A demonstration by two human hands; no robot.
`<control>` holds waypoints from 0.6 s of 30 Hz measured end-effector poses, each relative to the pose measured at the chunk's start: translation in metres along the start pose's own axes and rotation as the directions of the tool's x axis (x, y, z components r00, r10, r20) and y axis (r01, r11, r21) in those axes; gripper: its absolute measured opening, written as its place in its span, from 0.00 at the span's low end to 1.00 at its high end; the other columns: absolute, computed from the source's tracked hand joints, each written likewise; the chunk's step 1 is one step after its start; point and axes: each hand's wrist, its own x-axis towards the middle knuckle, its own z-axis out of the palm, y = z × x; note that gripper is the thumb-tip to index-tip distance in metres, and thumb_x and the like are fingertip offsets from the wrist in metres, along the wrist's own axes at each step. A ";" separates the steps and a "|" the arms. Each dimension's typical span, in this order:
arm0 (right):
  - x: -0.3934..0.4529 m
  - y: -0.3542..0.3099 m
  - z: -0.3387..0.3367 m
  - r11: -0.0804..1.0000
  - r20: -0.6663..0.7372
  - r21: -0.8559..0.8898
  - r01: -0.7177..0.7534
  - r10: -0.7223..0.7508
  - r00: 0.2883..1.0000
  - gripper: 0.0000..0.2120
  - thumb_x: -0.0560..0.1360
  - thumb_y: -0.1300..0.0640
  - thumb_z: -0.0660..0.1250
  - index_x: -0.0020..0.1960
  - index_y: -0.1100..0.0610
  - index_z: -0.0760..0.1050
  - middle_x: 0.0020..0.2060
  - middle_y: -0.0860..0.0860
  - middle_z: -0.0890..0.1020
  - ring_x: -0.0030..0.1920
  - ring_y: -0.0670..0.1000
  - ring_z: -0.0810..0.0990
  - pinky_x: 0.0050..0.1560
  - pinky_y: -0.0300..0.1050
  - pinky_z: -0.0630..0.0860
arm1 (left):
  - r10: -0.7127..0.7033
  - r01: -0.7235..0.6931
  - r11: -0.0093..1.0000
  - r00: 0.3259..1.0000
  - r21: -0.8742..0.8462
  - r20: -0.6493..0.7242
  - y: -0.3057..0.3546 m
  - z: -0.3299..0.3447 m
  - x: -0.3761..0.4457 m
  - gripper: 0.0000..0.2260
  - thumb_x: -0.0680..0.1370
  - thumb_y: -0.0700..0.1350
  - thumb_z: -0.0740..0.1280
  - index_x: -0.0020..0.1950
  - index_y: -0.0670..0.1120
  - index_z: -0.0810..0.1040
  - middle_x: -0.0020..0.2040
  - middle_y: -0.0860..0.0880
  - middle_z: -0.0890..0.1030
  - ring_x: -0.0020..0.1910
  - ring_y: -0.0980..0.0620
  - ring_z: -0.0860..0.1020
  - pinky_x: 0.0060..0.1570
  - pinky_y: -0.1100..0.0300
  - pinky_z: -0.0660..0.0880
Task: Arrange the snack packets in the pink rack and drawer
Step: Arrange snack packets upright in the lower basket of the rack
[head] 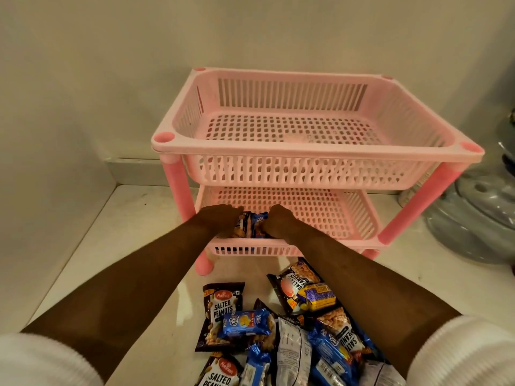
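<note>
A pink two-tier rack (315,154) stands against the wall on the white counter. Its upper basket holds no packets. Both my hands reach into the front left of the lower basket (320,215). My left hand (220,218) grips a dark peanut packet (242,228) standing upright. Right beside it, my right hand (278,221) holds an upright blue biscuit packet (258,222). A pile of several snack packets (292,330) lies on the counter in front of the rack: dark salted-peanut bags, blue biscuit packs and a yellow-blue one.
The wall corner closes off the left side and the back. Grey metal vessels (479,213) sit to the right of the rack. White counter (125,246) shows to the left of my arms.
</note>
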 end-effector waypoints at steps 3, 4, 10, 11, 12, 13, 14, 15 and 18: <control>-0.001 0.000 -0.002 0.999 -0.006 -0.031 0.006 -0.006 1.000 0.23 0.72 0.49 0.75 0.59 0.62 0.74 0.55 0.59 0.81 0.54 0.59 0.80 0.42 0.44 0.71 | 0.033 -0.032 0.998 0.999 -0.063 0.020 0.001 -0.005 -0.006 0.32 0.80 0.46 0.64 0.80 0.52 0.52 0.77 0.45 0.63 0.73 0.44 0.65 0.69 0.52 0.65; -0.003 0.000 -0.004 0.999 -0.011 -0.039 0.011 -0.012 1.000 0.23 0.72 0.48 0.75 0.58 0.62 0.74 0.53 0.59 0.81 0.52 0.58 0.80 0.41 0.44 0.71 | 0.037 -0.036 0.997 0.999 -0.071 0.016 0.002 -0.006 -0.009 0.31 0.80 0.46 0.64 0.79 0.52 0.53 0.77 0.45 0.63 0.74 0.44 0.65 0.70 0.53 0.64; -0.025 0.004 -0.020 0.993 -0.114 -0.058 0.103 -0.109 0.987 0.19 0.76 0.43 0.68 0.52 0.59 0.76 0.52 0.55 0.78 0.54 0.55 0.77 0.45 0.41 0.70 | 0.018 -0.047 0.983 0.987 -0.177 -0.157 0.023 -0.016 -0.036 0.24 0.79 0.45 0.64 0.75 0.50 0.65 0.74 0.46 0.67 0.72 0.45 0.66 0.71 0.50 0.66; -0.033 0.006 -0.024 0.988 -0.146 -0.070 0.138 -0.147 0.978 0.17 0.77 0.43 0.67 0.50 0.58 0.78 0.51 0.56 0.79 0.54 0.55 0.78 0.45 0.41 0.70 | 0.022 -0.060 0.979 0.980 -0.193 -0.196 0.028 -0.015 -0.043 0.21 0.79 0.46 0.64 0.72 0.50 0.69 0.71 0.46 0.70 0.69 0.45 0.70 0.68 0.50 0.69; -0.043 0.010 -0.026 0.981 -0.190 -0.065 0.183 -0.192 0.963 0.17 0.77 0.44 0.67 0.53 0.59 0.80 0.52 0.56 0.81 0.56 0.55 0.78 0.48 0.41 0.71 | 0.028 -0.079 0.976 0.969 -0.201 -0.245 0.034 -0.013 -0.051 0.18 0.79 0.46 0.64 0.69 0.51 0.71 0.69 0.47 0.72 0.66 0.46 0.72 0.65 0.51 0.71; -0.054 0.014 -0.029 0.971 -0.236 -0.023 0.237 -0.235 0.943 0.18 0.77 0.47 0.68 0.59 0.59 0.80 0.54 0.56 0.82 0.57 0.55 0.79 0.55 0.43 0.72 | 0.039 -0.108 0.972 0.949 -0.207 -0.312 0.041 -0.008 -0.060 0.17 0.79 0.47 0.64 0.68 0.51 0.72 0.67 0.47 0.74 0.65 0.46 0.72 0.63 0.51 0.72; -0.067 0.020 -0.032 0.954 -0.284 0.047 0.295 -0.270 0.920 0.19 0.77 0.50 0.69 0.63 0.60 0.79 0.55 0.55 0.83 0.57 0.55 0.80 0.60 0.45 0.73 | 0.053 -0.150 0.964 0.916 -0.218 -0.398 0.047 -0.001 -0.068 0.17 0.79 0.48 0.65 0.68 0.52 0.73 0.65 0.48 0.74 0.64 0.46 0.72 0.62 0.52 0.72; -0.081 0.026 -0.034 0.927 -0.335 0.116 0.356 -0.301 0.893 0.18 0.76 0.52 0.70 0.63 0.60 0.79 0.55 0.55 0.83 0.55 0.54 0.81 0.62 0.48 0.75 | 0.072 -0.214 0.947 0.868 -0.239 -0.492 0.054 0.006 -0.075 0.16 0.78 0.48 0.65 0.67 0.52 0.75 0.64 0.48 0.75 0.63 0.47 0.72 0.61 0.52 0.72; -0.117 0.051 -0.038 0.861 -0.477 0.190 0.472 -0.339 0.811 0.11 0.75 0.57 0.72 0.56 0.57 0.82 0.49 0.51 0.84 0.47 0.48 0.83 0.54 0.44 0.80 | 0.134 -0.439 0.842 0.734 -0.314 -0.666 0.077 0.025 -0.092 0.12 0.78 0.46 0.67 0.60 0.51 0.80 0.56 0.50 0.80 0.56 0.50 0.75 0.57 0.53 0.74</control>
